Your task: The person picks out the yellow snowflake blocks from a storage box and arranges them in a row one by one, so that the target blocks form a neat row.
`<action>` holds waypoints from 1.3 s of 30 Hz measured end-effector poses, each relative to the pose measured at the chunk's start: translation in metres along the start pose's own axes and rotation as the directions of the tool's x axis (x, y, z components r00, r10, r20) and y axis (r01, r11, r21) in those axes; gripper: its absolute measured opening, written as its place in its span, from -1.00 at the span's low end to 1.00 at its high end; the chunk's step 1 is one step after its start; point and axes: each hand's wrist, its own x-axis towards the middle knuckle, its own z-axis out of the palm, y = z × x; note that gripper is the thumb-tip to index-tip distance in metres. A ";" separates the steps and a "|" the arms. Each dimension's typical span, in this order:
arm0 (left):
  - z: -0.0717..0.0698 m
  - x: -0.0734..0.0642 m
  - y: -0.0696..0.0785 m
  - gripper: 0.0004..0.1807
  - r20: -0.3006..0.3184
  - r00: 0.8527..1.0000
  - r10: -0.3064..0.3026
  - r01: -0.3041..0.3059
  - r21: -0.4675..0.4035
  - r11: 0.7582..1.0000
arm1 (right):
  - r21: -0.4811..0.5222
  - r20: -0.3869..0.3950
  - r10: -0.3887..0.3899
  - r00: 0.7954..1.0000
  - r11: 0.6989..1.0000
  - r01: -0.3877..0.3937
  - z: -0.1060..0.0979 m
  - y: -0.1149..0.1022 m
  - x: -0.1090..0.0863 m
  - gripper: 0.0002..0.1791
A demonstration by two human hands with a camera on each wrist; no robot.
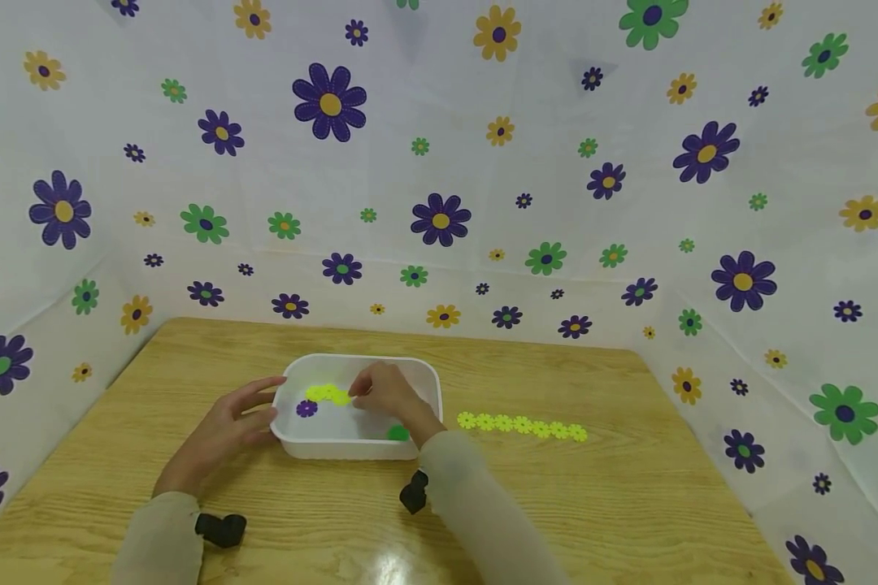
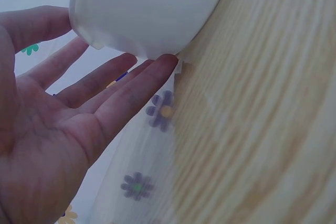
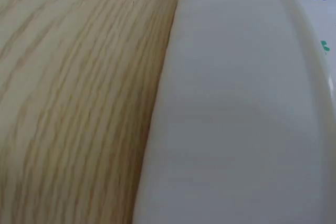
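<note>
A white plastic tub (image 1: 344,449) stands on the table. Inside it lie a few yellow flower-shaped discs (image 1: 320,392), one purple disc (image 1: 306,409) and, by the near wall, a green disc (image 1: 398,433). My right hand (image 1: 386,393) reaches into the tub, its bent fingers pinching the rightmost yellow disc (image 1: 341,399); the fingertips are partly hidden. At the tub's left end, my left hand (image 1: 227,421) rests its fairly straight fingers on the outside. In the left wrist view, these fingers (image 2: 123,87) touch the tub wall (image 2: 142,14) near its edge.
Right of the tub, several yellow flower discs (image 1: 522,425) form a joined straight row on the wooden table (image 1: 600,504). A white cloth (image 1: 380,171) printed with flowers hangs behind and at both sides. The tub's side (image 3: 236,103) fills much of the right wrist view.
</note>
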 end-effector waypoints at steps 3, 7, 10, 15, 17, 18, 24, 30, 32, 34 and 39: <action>0.000 0.000 0.000 -0.31 0.000 1.000 0.004 -0.004 0.004 1.000 | -0.007 -0.009 -0.010 1.000 1.000 0.010 0.006 -0.004 0.004 -0.87; 0.000 0.000 0.002 -0.30 0.002 1.000 0.001 -0.001 0.001 1.000 | -0.025 -0.022 -0.013 1.000 1.000 0.012 0.013 -0.010 0.008 -0.83; 0.000 0.000 0.002 -0.30 0.004 1.000 0.000 0.000 -0.003 1.000 | -0.071 -0.033 -0.023 0.999 0.997 0.021 0.017 -0.012 0.011 -0.83; 0.000 -0.001 0.003 -0.31 0.000 1.000 0.006 -0.006 0.009 1.000 | -0.148 -0.024 -0.025 0.999 0.989 0.022 0.020 -0.017 0.012 -0.80; 0.000 -0.001 0.003 -0.31 -0.002 1.000 0.008 -0.007 0.016 1.000 | -0.150 -0.013 -0.003 1.000 0.989 0.001 0.021 -0.019 0.012 -0.79; 0.000 -0.001 0.003 -0.31 -0.003 1.000 0.008 -0.007 0.019 1.000 | -0.147 -0.010 0.008 1.000 0.989 -0.009 0.021 -0.019 0.012 -0.79; 0.000 -0.001 0.004 -0.31 -0.005 1.000 -0.002 0.002 0.030 1.000 | -0.133 0.000 0.019 1.000 0.991 -0.019 0.022 -0.017 0.012 -0.80; 0.001 -0.001 0.006 -0.30 -0.003 1.000 -0.019 0.019 0.027 0.999 | -0.146 0.028 0.013 1.000 0.989 -0.009 0.023 -0.015 0.011 -0.79; 0.001 -0.001 0.006 -0.30 -0.002 1.000 -0.019 0.019 0.027 0.999 | -0.148 0.036 0.015 0.999 0.989 -0.010 0.023 -0.015 0.011 -0.77; 0.001 -0.001 0.006 -0.30 -0.001 1.000 -0.018 0.018 0.028 0.999 | -0.160 0.043 0.009 0.999 0.987 -0.002 0.024 -0.016 0.010 -0.75; 0.001 -0.001 0.005 -0.31 0.003 1.000 -0.007 0.006 0.044 0.999 | -0.192 0.054 -0.014 0.998 0.981 0.024 0.025 -0.016 0.010 -0.75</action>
